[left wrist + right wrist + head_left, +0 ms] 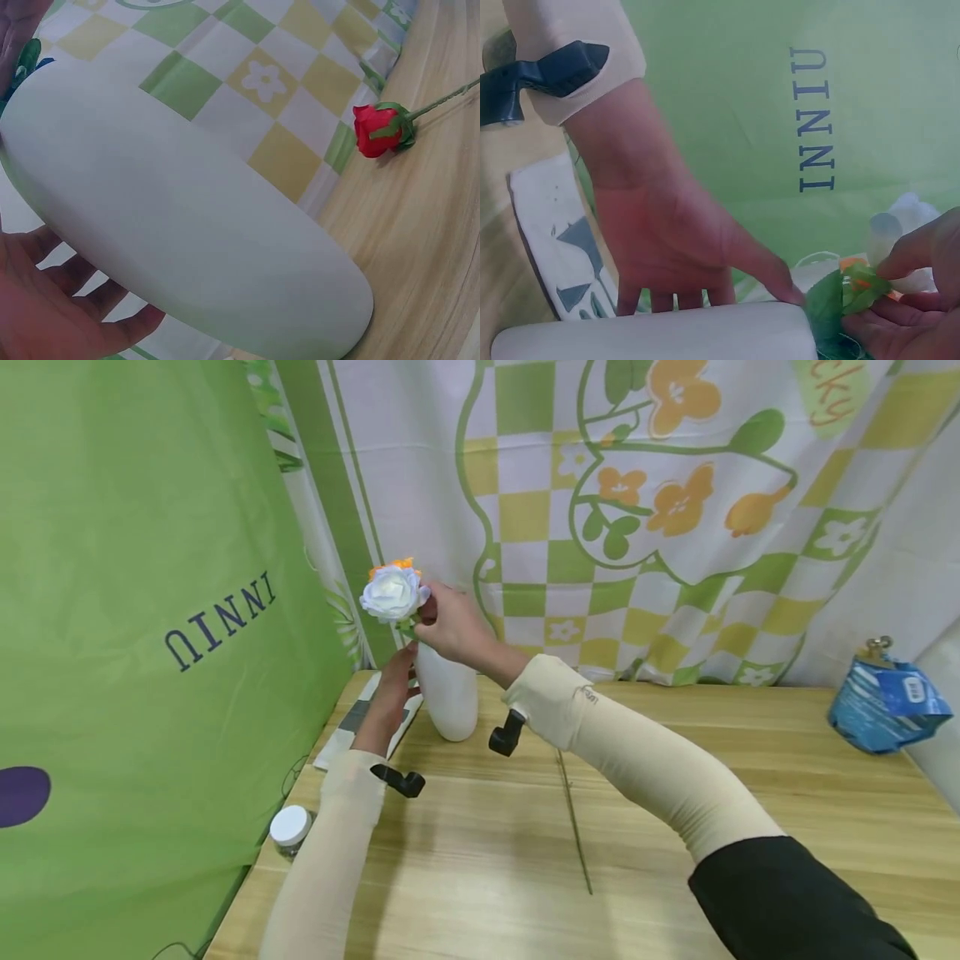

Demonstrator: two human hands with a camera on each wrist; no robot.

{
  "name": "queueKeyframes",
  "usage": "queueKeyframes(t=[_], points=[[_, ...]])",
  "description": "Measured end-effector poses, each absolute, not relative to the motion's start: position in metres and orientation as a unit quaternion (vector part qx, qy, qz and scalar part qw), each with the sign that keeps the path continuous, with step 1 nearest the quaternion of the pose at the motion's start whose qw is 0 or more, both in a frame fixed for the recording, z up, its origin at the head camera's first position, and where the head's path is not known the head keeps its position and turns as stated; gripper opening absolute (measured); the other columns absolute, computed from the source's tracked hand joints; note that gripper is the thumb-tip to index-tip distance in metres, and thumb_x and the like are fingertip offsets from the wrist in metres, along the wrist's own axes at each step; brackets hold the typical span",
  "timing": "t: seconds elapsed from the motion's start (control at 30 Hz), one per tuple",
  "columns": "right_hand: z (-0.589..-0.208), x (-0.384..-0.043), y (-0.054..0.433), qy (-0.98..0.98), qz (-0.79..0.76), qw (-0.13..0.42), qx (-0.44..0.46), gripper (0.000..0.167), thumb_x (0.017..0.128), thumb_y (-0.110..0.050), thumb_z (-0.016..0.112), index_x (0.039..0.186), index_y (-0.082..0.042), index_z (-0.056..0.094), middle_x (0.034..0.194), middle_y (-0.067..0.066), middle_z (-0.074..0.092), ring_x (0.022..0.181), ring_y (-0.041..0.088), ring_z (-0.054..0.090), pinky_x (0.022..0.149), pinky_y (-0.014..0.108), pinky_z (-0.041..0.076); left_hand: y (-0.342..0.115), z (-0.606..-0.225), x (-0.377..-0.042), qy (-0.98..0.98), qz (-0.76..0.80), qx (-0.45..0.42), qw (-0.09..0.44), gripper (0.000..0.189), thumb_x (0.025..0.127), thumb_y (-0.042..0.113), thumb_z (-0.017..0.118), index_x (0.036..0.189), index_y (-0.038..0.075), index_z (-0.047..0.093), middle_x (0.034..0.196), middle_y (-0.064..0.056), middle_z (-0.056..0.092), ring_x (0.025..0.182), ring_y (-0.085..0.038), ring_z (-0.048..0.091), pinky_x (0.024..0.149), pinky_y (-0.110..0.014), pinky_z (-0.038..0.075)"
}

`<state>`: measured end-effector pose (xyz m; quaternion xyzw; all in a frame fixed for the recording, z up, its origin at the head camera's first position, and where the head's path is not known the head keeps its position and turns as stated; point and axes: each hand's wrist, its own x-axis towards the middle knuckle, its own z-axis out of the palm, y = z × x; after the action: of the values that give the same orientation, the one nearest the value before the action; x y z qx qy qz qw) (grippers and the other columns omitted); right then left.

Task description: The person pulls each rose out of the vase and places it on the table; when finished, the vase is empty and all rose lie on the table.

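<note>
A white vase (450, 702) stands near the back left of the table. My left hand (390, 693) holds its side, thumb up by the neck, fingers passing along the vase in the right wrist view. Over the mouth, my right hand (453, 622) pinches the greenery just under a white artificial flower (393, 593). A green leaf (866, 289) shows between the fingers in the right wrist view. Orange petals (405, 562) peek out behind the white bloom. The stem's lower part is hidden.
A red artificial rose (379, 127) lies right of the vase, its long stem (576, 835) reaching toward the front. A white-lidded jar (291, 824) stands at the left edge. A patterned flat item (341, 739) lies behind my left hand. A clipped blue bag (888, 706) sits far right.
</note>
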<state>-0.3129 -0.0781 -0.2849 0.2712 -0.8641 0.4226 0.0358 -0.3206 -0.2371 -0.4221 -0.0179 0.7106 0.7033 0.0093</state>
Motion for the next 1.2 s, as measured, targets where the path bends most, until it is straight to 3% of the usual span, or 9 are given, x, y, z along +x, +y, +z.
queueKeyframes(t=[0.23, 0.5, 0.73, 1.03, 1.2], points=[[-0.293, -0.318, -0.083, -0.849, 0.460, 0.023, 0.261, 0.048, 0.090, -0.006, 0.068, 0.135, -0.004, 0.051, 0.121, 0.012, 0.068, 0.111, 0.022, 0.067, 0.092, 0.031, 0.055, -0.236, -0.422, -0.321, 0.707, 0.706, -0.024, 0.003, 0.067, 0.103, 0.052, 0.038, 0.158, 0.015, 0.030, 0.156, -0.014, 0.038, 0.142, -0.035, 0.038, 0.116, -0.055, 0.033], [-0.304, -0.323, -0.083, -0.844, 0.466, 0.101, 0.246, 0.045, 0.089, -0.013, 0.074, 0.129, -0.002, 0.057, 0.117, 0.015, 0.070, 0.106, 0.027, 0.066, 0.089, 0.035, 0.054, -0.237, -0.425, -0.320, 0.705, 0.709, 0.000, -0.002, 0.065, 0.105, 0.050, 0.036, 0.157, 0.012, 0.031, 0.156, -0.016, 0.038, 0.142, -0.037, 0.039, 0.115, -0.058, 0.033], [-0.308, -0.327, -0.081, -0.808, 0.517, 0.135, 0.246, 0.038, 0.088, -0.008, 0.074, 0.124, 0.002, 0.062, 0.106, 0.017, 0.074, 0.095, 0.025, 0.072, 0.081, 0.030, 0.057, -0.237, -0.427, -0.320, 0.706, 0.708, 0.001, -0.007, 0.062, 0.105, 0.050, 0.036, 0.155, 0.013, 0.035, 0.155, -0.015, 0.039, 0.139, -0.036, 0.042, 0.114, -0.057, 0.035], [-0.303, -0.325, -0.076, -0.773, 0.552, 0.144, 0.278, 0.044, 0.089, -0.003, 0.072, 0.129, 0.004, 0.057, 0.118, 0.020, 0.071, 0.105, 0.029, 0.071, 0.088, 0.030, 0.058, -0.237, -0.426, -0.321, 0.707, 0.707, -0.011, -0.005, 0.066, 0.104, 0.054, 0.038, 0.156, 0.015, 0.034, 0.156, -0.013, 0.039, 0.138, -0.035, 0.043, 0.113, -0.055, 0.037], [-0.301, -0.327, -0.072, -0.765, 0.549, 0.161, 0.294, 0.045, 0.089, -0.002, 0.071, 0.130, 0.006, 0.055, 0.117, 0.023, 0.071, 0.104, 0.031, 0.072, 0.086, 0.028, 0.059, -0.237, -0.426, -0.321, 0.706, 0.709, -0.007, -0.001, 0.066, 0.104, 0.054, 0.038, 0.157, 0.016, 0.033, 0.157, -0.013, 0.039, 0.138, -0.035, 0.042, 0.114, -0.056, 0.035]])
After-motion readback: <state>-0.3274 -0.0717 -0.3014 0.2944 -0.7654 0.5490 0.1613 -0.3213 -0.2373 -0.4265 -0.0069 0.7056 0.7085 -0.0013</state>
